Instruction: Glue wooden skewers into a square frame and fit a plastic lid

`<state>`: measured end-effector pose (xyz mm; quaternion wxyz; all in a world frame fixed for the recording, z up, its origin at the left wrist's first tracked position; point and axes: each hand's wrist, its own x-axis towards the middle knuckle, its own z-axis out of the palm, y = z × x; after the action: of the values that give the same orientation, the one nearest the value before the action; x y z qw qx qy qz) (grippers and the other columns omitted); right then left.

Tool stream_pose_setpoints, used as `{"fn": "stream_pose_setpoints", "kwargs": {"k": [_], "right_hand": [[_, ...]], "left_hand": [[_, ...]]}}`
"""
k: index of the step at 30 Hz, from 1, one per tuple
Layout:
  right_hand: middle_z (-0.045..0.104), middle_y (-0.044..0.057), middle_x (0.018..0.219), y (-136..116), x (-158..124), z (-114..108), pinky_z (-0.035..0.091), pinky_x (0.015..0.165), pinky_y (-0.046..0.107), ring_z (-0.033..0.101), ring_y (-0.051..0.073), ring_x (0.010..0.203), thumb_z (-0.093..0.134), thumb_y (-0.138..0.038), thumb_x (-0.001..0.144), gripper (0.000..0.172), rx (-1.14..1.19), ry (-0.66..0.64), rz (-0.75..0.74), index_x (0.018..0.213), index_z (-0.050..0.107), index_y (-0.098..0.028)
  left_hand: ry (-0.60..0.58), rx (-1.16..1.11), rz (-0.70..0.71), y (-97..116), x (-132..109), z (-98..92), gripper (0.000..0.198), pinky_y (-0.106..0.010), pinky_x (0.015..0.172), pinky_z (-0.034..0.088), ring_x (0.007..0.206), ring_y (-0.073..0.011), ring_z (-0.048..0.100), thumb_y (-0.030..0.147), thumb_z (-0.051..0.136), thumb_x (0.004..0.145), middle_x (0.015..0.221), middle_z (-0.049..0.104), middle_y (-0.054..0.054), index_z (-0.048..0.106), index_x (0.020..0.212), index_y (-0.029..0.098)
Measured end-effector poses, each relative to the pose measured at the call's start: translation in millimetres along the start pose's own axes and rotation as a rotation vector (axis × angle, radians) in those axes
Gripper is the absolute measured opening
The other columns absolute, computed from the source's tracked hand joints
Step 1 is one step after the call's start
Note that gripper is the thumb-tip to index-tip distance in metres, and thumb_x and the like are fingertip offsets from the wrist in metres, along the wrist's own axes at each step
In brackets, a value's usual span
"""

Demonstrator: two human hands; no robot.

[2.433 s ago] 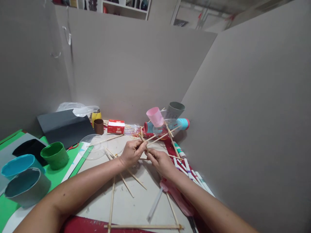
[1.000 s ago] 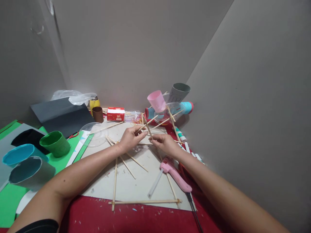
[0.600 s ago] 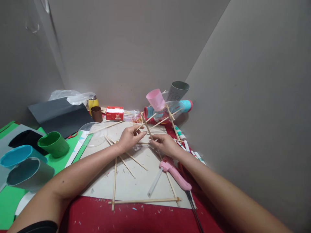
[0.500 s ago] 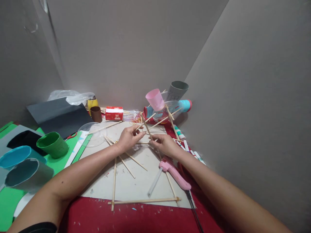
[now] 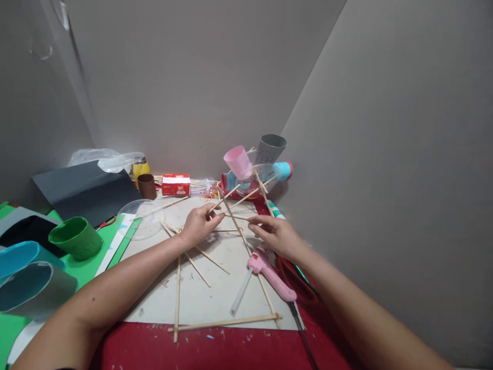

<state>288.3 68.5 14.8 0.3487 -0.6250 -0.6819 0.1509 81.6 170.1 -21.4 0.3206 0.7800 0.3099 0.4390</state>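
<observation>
My left hand (image 5: 200, 224) is closed, thumb and fingers pinching a short wooden stick (image 5: 231, 192) that slants across a longer leaning stick (image 5: 234, 218). To the right, my right hand (image 5: 275, 234) is open with fingers stretched toward the leaning stick, apart from it. These sticks belong to a frame of joined sticks, with a crosspiece (image 5: 227, 322) at its near end. A pink hot glue gun (image 5: 273, 278) with a clear glue stick lies below my right hand, resting over one side of the frame. Loose sticks (image 5: 198, 270) cross under my left wrist.
Behind stand a pink paper cup (image 5: 239, 163), a grey paper tube (image 5: 271, 149) and a red box (image 5: 175, 185). A clear plastic disc (image 5: 140, 231) lies left on the white board (image 5: 154, 303). Green (image 5: 77, 241) and blue-grey (image 5: 38, 288) cups sit far left, near red-handled scissors (image 5: 108, 222).
My right hand has let go of the leaning stick and moved right, its fingers loosening. My left hand keeps its pinch. The whole view has shifted slightly.
</observation>
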Motion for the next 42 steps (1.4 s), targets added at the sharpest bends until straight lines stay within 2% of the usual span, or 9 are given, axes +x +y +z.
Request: {"fn": "stream_pose_setpoints", "kwargs": {"k": [5,11,17,22,27,33,37,42], "right_hand": [[0.073,0.007,0.082,-11.3,2.9,-4.2,0.049,0.06,0.03,0.063,0.019,0.065,0.057,-0.04,0.081,0.029,0.096,0.065,-0.001,0.092,0.072,-0.018],[0.073,0.008,0.089,-34.4,19.5,-1.2,0.051,0.068,0.031,0.064,0.02,0.077,0.059,-0.044,0.083,0.033,0.248,0.136,0.007,0.096,0.072,-0.016],[0.074,0.006,0.098,-50.1,36.0,10.3,0.051,0.084,0.034,0.066,0.022,0.092,0.066,-0.043,0.079,0.033,0.412,0.047,-0.036,0.1,0.072,-0.018],[0.074,0.005,0.097,-56.5,42.6,19.4,0.051,0.088,0.037,0.066,0.022,0.094,0.068,-0.046,0.077,0.035,0.499,0.004,-0.075,0.1,0.073,-0.02],[0.075,0.005,0.09,-51.6,47.7,26.1,0.052,0.086,0.038,0.067,0.022,0.089,0.07,-0.047,0.075,0.035,0.528,-0.001,-0.073,0.095,0.074,-0.019],[0.074,0.006,0.093,-37.1,49.9,29.7,0.051,0.086,0.037,0.067,0.022,0.092,0.069,-0.046,0.075,0.035,0.471,-0.008,-0.067,0.097,0.073,-0.019],[0.074,0.007,0.093,-26.5,46.5,30.8,0.052,0.082,0.036,0.067,0.022,0.089,0.066,-0.043,0.076,0.034,0.357,-0.057,-0.058,0.096,0.073,-0.017],[0.074,0.006,0.085,-5.5,37.8,32.1,0.051,0.07,0.031,0.067,0.022,0.078,0.061,-0.032,0.078,0.023,0.13,-0.126,-0.059,0.089,0.073,-0.016]], "left_hand": [[-0.006,0.035,0.006,0.3,-0.8,-0.6,0.021,-0.02,0.056,0.037,0.056,-0.01,0.048,0.034,0.058,0.083,0.061,0.057,0.003,0.067,0.091,0.018],[-0.026,0.064,0.033,3.6,-3.1,-2.7,0.019,-0.02,0.056,0.036,0.055,-0.0096,0.047,0.032,0.056,0.084,0.064,0.059,0.003,0.068,0.09,0.019],[-0.031,0.089,0.038,4.6,-4.6,-2.5,0.02,-0.021,0.059,0.039,0.055,-0.0107,0.05,0.032,0.055,0.084,0.067,0.061,0.002,0.068,0.095,0.02],[-0.035,0.112,0.036,5.8,-5.6,-3.4,0.029,-0.022,0.059,0.038,0.056,-0.0117,0.051,0.041,0.051,0.088,0.068,0.062,0.002,0.067,0.103,0.021],[-0.046,0.132,0.028,7.9,-6.5,-5.1,0.033,-0.023,0.057,0.035,0.056,-0.0121,0.05,0.044,0.046,0.091,0.065,0.06,0.002,0.067,0.101,0.021],[-0.055,0.146,0.014,2.5,-4.2,-7.2,0.031,-0.023,0.056,0.033,0.055,-0.0126,0.047,0.043,0.044,0.092,0.061,0.055,0.003,0.065,0.092,0.02],[-0.057,0.151,0.023,-3.2,-3.5,-8.5,0.032,-0.023,0.058,0.032,0.057,-0.0129,0.047,0.041,0.042,0.092,0.06,0.052,0.003,0.061,0.078,0.02],[-0.077,0.153,0.017,-8.2,-1.8,-8.2,0.035,-0.023,0.058,0.03,0.057,-0.0127,0.044,0.042,0.041,0.092,0.057,0.048,0.003,0.054,0.068,0.019]]}}
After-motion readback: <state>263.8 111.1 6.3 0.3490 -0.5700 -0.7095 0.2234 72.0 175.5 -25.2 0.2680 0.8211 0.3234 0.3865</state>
